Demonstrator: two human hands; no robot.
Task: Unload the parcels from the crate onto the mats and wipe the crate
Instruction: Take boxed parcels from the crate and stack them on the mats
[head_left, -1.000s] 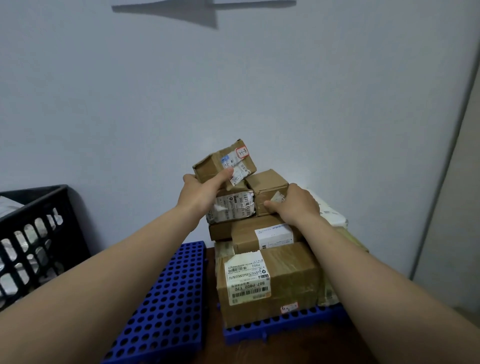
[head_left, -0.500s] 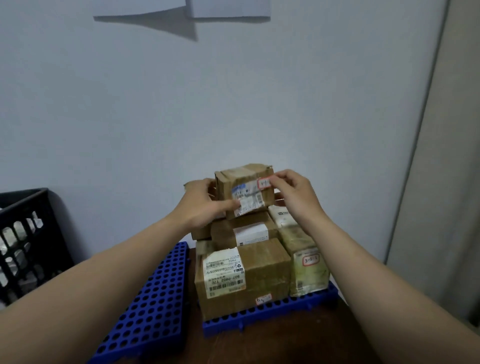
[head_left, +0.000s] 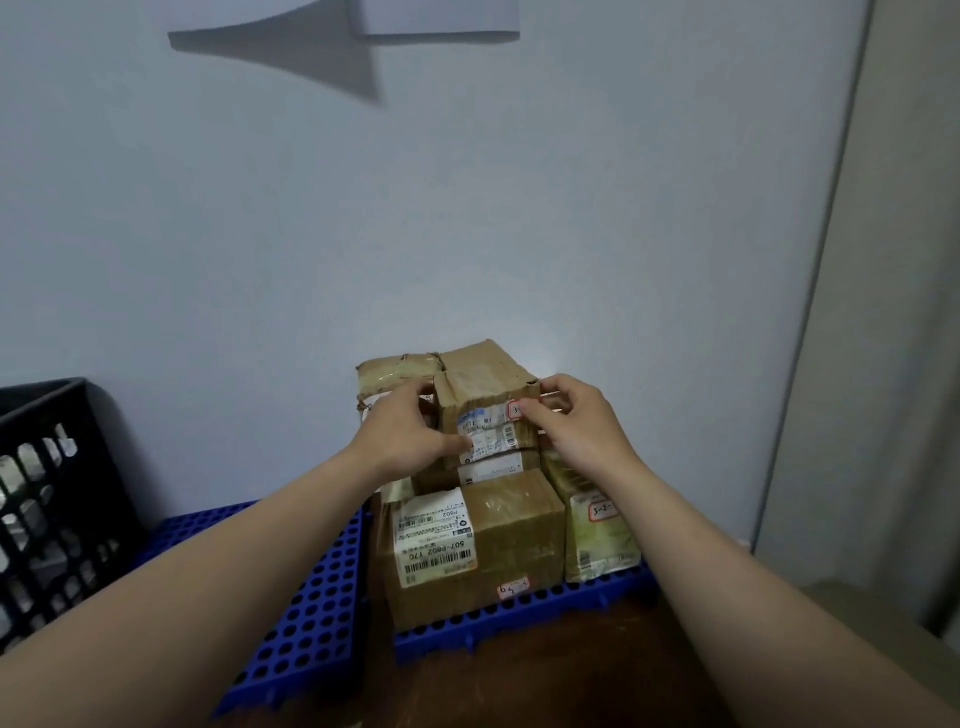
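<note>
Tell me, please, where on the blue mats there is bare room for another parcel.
The left mat, between the black crate and the parcel stack, shows bare grid. The right mat is crowded: the stack covers it down to its front rim, and the left hand and right hand hold the top parcel.

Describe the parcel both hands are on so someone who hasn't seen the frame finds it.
On the right-hand blue mat, beside the wall, parcels are stacked. The small brown box tops the stack, gripped by the left hand and right hand. Unlike the tape-glossy parcel left of it, it is creased cardboard with a blue-and-white label facing front.
</note>
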